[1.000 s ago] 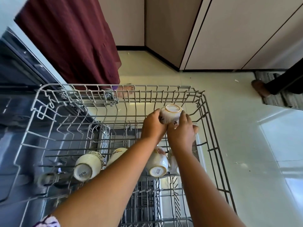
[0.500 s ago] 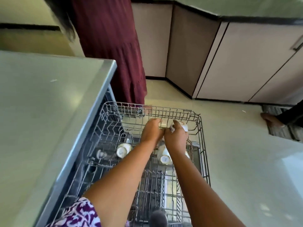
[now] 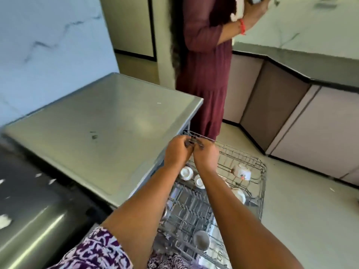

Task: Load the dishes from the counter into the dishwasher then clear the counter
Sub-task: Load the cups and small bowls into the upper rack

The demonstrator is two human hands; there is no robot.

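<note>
head view, left hand (image 3: 177,150) and right hand (image 3: 206,154) side by side, both with fingers curled on the far rim of the dishwasher rack (image 3: 233,152) — floral cup (image 3: 241,171) upside down inside it at right, white cups (image 3: 186,172) below the wrists

One camera is sitting on the person's head. It is looking forward and down at the dishwasher rack (image 3: 261,171) from close above. The grey top (image 3: 108,133) is showing left of the rack, the floor (image 3: 301,210) right of it.

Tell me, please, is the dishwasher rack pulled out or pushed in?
Pulled out: the rack extends past the dishwasher top, its cups exposed above the floor.
</note>
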